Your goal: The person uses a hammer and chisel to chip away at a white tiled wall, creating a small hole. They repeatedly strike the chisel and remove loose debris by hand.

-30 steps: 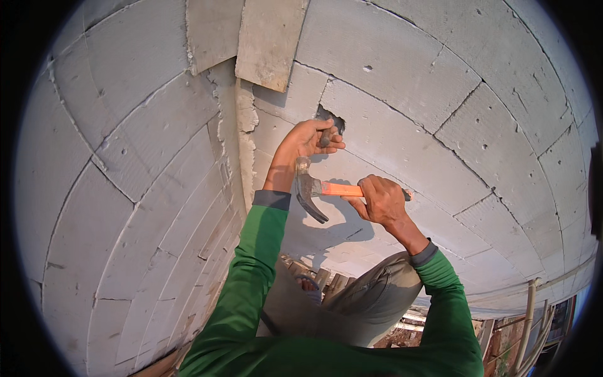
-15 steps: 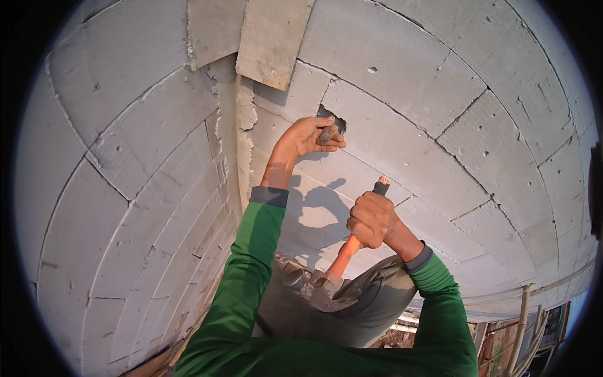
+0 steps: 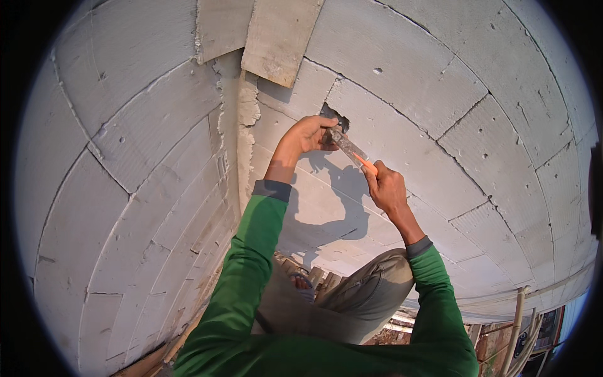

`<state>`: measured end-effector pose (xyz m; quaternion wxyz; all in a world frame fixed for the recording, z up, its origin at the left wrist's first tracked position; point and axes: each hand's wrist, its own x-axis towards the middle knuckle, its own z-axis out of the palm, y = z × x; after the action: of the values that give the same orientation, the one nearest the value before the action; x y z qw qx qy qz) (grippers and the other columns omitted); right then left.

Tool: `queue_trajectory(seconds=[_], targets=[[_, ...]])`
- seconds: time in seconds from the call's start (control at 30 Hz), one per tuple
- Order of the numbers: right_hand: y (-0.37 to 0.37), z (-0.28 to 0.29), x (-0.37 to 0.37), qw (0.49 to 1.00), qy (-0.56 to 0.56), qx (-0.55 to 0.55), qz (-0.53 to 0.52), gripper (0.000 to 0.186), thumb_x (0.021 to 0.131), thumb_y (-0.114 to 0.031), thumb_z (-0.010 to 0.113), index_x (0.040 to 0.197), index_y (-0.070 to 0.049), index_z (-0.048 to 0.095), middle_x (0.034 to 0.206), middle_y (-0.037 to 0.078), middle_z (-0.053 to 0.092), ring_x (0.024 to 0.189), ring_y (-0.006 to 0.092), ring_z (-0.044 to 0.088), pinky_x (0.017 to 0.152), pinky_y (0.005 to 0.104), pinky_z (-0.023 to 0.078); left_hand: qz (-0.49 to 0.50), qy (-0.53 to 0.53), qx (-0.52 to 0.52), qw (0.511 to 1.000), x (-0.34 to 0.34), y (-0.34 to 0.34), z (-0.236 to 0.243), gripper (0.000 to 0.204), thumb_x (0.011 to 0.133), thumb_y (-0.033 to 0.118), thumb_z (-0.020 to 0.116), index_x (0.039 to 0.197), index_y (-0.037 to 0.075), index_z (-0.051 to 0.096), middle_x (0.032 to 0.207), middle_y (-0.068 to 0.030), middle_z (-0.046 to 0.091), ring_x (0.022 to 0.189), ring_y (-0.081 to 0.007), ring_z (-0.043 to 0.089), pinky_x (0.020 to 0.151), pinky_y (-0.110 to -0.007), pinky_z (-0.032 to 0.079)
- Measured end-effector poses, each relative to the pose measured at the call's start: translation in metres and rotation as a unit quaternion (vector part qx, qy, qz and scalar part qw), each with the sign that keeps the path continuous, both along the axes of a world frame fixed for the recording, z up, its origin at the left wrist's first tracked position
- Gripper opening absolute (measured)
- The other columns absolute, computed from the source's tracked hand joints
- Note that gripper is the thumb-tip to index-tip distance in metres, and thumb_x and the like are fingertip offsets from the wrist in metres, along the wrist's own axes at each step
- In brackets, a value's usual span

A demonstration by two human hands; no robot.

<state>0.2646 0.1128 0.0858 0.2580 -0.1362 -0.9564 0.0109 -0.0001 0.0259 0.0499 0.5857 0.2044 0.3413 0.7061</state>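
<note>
The right hand (image 3: 387,190) has its fingers clamped round the handle of an orange hammer (image 3: 347,147), whose head reaches past them to the left hand (image 3: 308,134). The left fingers are curled, but the head hides whatever they may grip. Just beyond them, a rough-edged hole (image 3: 341,119) is already broken into the block wall (image 3: 402,138); how much remains cannot be told.

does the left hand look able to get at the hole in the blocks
Probably yes: the left hand is right by the lower edge of the hole. The hammer in the right hand partly covers it in this view, though.
</note>
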Motion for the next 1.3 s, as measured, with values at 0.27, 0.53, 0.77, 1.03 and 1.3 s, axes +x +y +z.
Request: queue_trajectory(seconds=[0.27, 0.53, 0.77, 1.03, 1.3], targets=[[-0.024, 0.003, 0.021, 0.986, 0.009, 0.124, 0.115, 0.042, 0.093, -0.043, 0.071, 0.081, -0.007, 0.054, 0.063, 0.01, 0.058, 0.047, 0.0309, 0.057, 0.043, 0.0405, 0.044, 0.153, 0.13, 0.003, 0.98, 0.022, -0.007, -0.059, 0.031, 0.1, 0.026, 0.067, 0.108, -0.004, 0.068, 0.074, -0.0004, 0.059, 0.059, -0.0085, 0.057, 0.049, -0.024, 0.045], [-0.029, -0.005, 0.019, 0.99, -0.016, 0.102, 0.099, 0.045, 0.093, -0.046, 0.072, 0.079, -0.007, 0.054, 0.062, 0.01, 0.057, 0.045, 0.0292, 0.058, 0.043, 0.0393, 0.045, 0.157, 0.122, -0.021, 0.98, 0.042, -0.032, -0.089, 0.03, 0.1, 0.025, 0.066, 0.108, -0.004, 0.067, 0.077, -0.0063, 0.066, 0.058, -0.0157, 0.062, 0.051, -0.032, 0.052], [-0.026, -0.002, 0.026, 0.984, 0.002, 0.121, 0.129, 0.045, 0.092, -0.046, 0.073, 0.08, -0.007, 0.055, 0.064, 0.009, 0.056, 0.046, 0.0283, 0.058, 0.043, 0.0383, 0.044, 0.128, 0.16, -0.079, 0.976, 0.032, -0.017, -0.004, 0.031, 0.096, 0.021, 0.072, 0.106, -0.008, 0.067, 0.089, -0.0168, 0.074, 0.071, -0.0212, 0.073, 0.057, -0.03, 0.058], [-0.028, 0.005, 0.028, 0.955, 0.062, 0.134, 0.258, 0.046, 0.087, -0.046, 0.075, 0.078, -0.007, 0.052, 0.065, 0.008, 0.049, 0.05, 0.0261, 0.053, 0.045, 0.0376, 0.042, 0.052, 0.083, -0.024, 0.995, 0.013, -0.01, 0.004, 0.025, 0.097, 0.023, 0.072, 0.104, -0.001, 0.068, 0.086, -0.0098, 0.073, 0.069, -0.0147, 0.07, 0.06, -0.026, 0.057], [-0.025, 0.003, 0.025, 0.942, 0.08, 0.154, 0.289, 0.047, 0.092, -0.047, 0.069, 0.074, -0.006, 0.052, 0.062, 0.008, 0.043, 0.049, 0.0255, 0.047, 0.045, 0.0377, 0.038, 0.049, 0.026, 0.003, 0.998, 0.01, -0.001, -0.01, 0.029, 0.104, 0.022, 0.059, 0.104, -0.007, 0.067, 0.094, -0.0155, 0.074, 0.077, -0.0156, 0.069, 0.064, -0.027, 0.057]])
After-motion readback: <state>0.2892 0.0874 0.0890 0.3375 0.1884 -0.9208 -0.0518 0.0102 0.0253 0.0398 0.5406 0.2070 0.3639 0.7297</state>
